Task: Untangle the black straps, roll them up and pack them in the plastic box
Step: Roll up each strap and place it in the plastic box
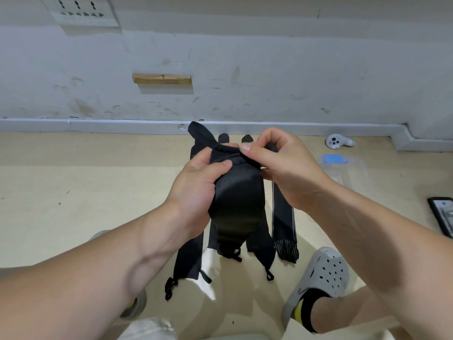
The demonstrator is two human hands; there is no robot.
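Black straps (236, 204) held up between left hand (196, 192), gripping their side, and right hand (282, 165), pinching the top.

Even, soft indoor light (faint shadows), wide-angle bending at the edges.

**Surroundings noted, head view**

- A scuffed white wall (269, 57) is seen across the far side, with a grey skirting (98, 125) along its foot.
- A socket plate (81, 11) is mounted at the upper left of the wall.
- A short wooden block (161, 79) is fixed to the wall lower down, near the middle.
- A beige floor (73, 192) is recorded below.
- A white controller (337, 141) is lying on the floor near the skirting, right of centre.
- A dark phone-like device (442, 215) is cut off by the right edge.
- A grey perforated clog (323, 273) is worn over a black and yellow sock (306, 310), lower right.
- A second shoe (137, 305) is partly hidden, lower left.
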